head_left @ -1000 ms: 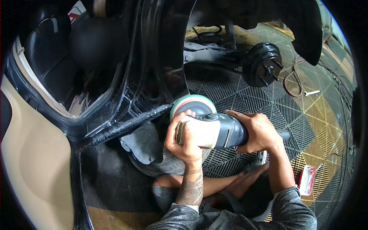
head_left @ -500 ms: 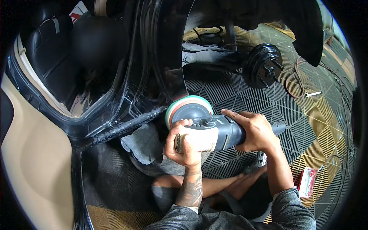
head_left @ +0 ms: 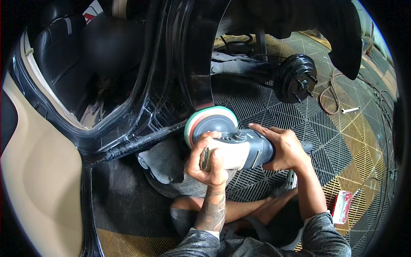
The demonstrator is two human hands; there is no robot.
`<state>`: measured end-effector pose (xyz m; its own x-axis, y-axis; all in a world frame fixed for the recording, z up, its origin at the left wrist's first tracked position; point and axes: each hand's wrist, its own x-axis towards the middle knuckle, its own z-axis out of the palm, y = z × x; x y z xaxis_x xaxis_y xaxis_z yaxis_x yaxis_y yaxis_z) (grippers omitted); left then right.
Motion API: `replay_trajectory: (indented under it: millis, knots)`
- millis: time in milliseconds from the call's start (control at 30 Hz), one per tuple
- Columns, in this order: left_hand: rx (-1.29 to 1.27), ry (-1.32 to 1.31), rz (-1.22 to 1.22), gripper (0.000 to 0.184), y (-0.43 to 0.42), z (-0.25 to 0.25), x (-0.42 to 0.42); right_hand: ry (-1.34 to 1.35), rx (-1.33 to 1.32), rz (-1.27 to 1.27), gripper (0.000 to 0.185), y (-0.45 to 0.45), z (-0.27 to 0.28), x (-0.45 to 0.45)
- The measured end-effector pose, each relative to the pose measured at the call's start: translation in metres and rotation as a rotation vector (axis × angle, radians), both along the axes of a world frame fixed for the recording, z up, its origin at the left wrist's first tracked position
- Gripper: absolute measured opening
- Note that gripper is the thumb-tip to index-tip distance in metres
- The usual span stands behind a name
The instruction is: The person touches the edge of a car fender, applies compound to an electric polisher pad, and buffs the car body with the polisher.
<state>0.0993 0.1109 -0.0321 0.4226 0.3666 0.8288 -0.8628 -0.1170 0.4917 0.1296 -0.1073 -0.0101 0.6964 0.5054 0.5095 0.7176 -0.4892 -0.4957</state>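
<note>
Left hand [head_left: 208, 160]: curled part-closed round the pale front end of your polisher [head_left: 242, 150]. Right hand [head_left: 284, 147]: wrapped round its dark rear barrel, one digit stretched along the upper side. Polisher sits mid-view between your forearms; its round pad [head_left: 209, 124] is at 10 o'clock of the body, by the lower corner of the black car body. Can't tell if the rim touches.

Clock positions from the polisher, big to small:
- Black car body [head_left: 175, 85], 11 o'clock, running down to the sill [head_left: 128, 141] at 9.
- Ribbed floor [head_left: 329, 141], all round you, dark and yellow sections.
- Tan door panel [head_left: 43, 171], 9 o'clock, far out.
- Black seat [head_left: 64, 51], 10 o'clock, inside the door opening.
- Your crossed legs [head_left: 239, 207], 6 o'clock, on the floor.
- Black wheel hub [head_left: 295, 79], between 1 and 2, studs facing out, on the end of the axle [head_left: 244, 67].
- Grey cloth [head_left: 160, 165], between 8 and 9, draped over a rounded grey thing [head_left: 188, 187] just below the sill.
- Hose [head_left: 330, 92], 2 o'clock, looped on the floor.
- Red-edged box [head_left: 342, 207], 4 o'clock, contents too small to read.
- Wrench [head_left: 351, 110], between 2 and 3, flat on the floor just beside the hose.
</note>
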Motion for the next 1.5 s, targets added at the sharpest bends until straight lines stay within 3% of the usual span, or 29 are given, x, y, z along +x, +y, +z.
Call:
replay_trajectory:
  millis: [333,500,833,1033,1100,1367,1500]
  knots:
    - [-0.038,-0.041,0.024,0.033,-0.007,0.003,0.003,0.046,0.021,0.041,0.11,-0.001,-0.007,0.01]
    - [0.201,-0.051,0.093,0.036,-0.004,0.016,0.003,-0.022,0.085,0.048,0.111,0.001,-0.018,0.017]
    - [0.168,-0.095,0.092,0.029,-0.003,0.029,0.002,-0.02,0.091,0.009,0.112,0.006,-0.014,0.011]
    - [0.255,-0.15,0.065,0.031,0.006,0.058,0.006,-0.043,0.149,-0.029,0.111,0.017,-0.011,0.007]
    - [0.359,-0.154,0.031,0.041,0.011,0.068,0.008,-0.063,0.18,-0.02,0.109,0.019,-0.003,0.004]
    - [0.263,-0.134,0.047,0.04,0.012,0.055,0.003,-0.047,0.154,0.006,0.106,0.02,-0.011,0.001]
    - [0.258,-0.14,0.009,0.032,0.009,0.082,0.002,-0.02,0.175,-0.007,0.108,0.022,0.005,-0.002]
